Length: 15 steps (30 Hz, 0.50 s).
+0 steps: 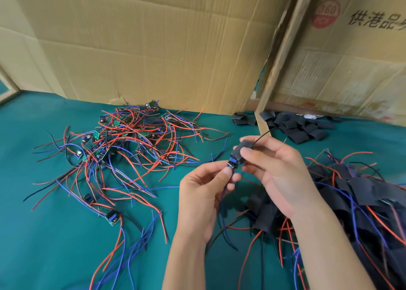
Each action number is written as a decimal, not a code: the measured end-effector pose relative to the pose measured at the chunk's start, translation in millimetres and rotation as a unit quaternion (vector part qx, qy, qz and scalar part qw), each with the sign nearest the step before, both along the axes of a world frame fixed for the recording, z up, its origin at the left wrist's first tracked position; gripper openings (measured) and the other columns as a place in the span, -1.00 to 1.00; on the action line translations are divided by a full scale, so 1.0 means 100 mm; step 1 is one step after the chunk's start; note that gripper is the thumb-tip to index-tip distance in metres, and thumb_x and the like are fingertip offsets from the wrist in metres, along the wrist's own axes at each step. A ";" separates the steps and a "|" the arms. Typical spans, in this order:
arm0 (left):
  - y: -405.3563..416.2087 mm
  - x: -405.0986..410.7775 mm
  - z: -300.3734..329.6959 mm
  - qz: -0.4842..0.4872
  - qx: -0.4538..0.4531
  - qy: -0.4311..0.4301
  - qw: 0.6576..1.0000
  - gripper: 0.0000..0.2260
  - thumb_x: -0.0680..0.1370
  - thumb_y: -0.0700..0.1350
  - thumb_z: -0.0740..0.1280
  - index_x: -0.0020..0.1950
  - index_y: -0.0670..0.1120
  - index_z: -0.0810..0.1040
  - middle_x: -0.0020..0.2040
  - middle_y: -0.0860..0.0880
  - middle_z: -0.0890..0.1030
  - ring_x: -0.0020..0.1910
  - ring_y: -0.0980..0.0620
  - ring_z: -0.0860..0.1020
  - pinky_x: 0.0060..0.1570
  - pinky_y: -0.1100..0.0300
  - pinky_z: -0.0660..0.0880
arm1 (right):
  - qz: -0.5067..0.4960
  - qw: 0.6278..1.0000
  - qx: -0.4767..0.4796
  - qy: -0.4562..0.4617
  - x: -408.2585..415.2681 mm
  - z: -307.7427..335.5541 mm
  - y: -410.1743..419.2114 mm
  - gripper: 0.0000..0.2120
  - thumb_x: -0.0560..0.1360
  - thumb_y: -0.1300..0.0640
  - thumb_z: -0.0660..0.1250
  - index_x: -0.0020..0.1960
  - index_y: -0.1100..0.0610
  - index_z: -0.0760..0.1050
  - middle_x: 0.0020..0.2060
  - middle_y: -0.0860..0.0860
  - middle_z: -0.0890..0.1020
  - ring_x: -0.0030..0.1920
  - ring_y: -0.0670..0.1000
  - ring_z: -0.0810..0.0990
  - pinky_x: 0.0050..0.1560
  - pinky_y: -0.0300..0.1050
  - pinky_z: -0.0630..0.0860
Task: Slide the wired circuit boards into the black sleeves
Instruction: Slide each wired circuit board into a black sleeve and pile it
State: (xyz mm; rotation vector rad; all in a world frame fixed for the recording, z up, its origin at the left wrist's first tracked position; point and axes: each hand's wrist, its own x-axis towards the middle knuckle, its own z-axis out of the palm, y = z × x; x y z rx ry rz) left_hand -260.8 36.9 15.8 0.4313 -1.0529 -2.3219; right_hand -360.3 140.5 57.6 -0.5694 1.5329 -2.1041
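My left hand [205, 193] pinches a small wired circuit board [232, 164] by its blue and black parts. My right hand [272, 166] holds a black sleeve [240, 150] between thumb and fingers. The board's far end is inside the sleeve's lower opening, and a thin black wire sticks out of the sleeve's top. A tangled pile of bare boards [123, 140] with red, blue and black wires lies to the left on the green cloth. Empty black sleeves [301, 125] lie in a heap at the back right. Sleeved boards [351, 199] are piled under my right forearm.
Large cardboard sheets [153, 43] stand behind the work area, with a wooden post [279, 54] between them. A printed carton [351, 48] stands at the back right. Two loose boards [112, 217] with long wires lie near the front left on the green cloth [44, 245].
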 end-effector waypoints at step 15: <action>0.08 0.03 -0.04 0.035 0.037 -0.075 0.996 -0.74 0.52 -0.43 0.35 -0.25 -0.13 0.66 -0.30 -0.13 0.65 -0.35 0.01 0.64 -0.40 0.32 0.50 | 0.093 0.989 0.056 0.101 -0.02 -0.01 0.06 -0.61 0.35 0.26 0.55 0.15 0.03 0.70 0.03 0.17 0.75 0.05 0.16 0.73 0.10 -0.08 0.63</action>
